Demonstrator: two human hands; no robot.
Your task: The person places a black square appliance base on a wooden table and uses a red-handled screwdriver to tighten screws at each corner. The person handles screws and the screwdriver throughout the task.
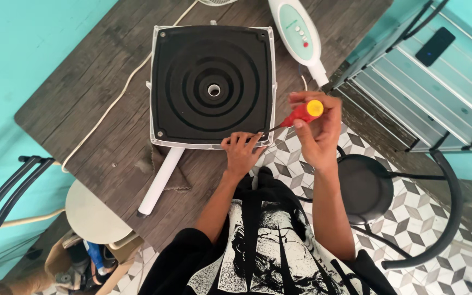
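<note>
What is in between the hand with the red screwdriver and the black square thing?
In the head view, the right hand holds the red screwdriver; its thin metal shaft and the left hand's fingertips lie between it and the black square fan base.

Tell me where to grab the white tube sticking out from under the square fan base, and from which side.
Grip the white tube near its free lower end, coming from the near table edge. That end lies bare on the wooden table, while its upper end runs under the square fan base. Its round, slim shape probably suits a wrap of the fingers from above.
</note>
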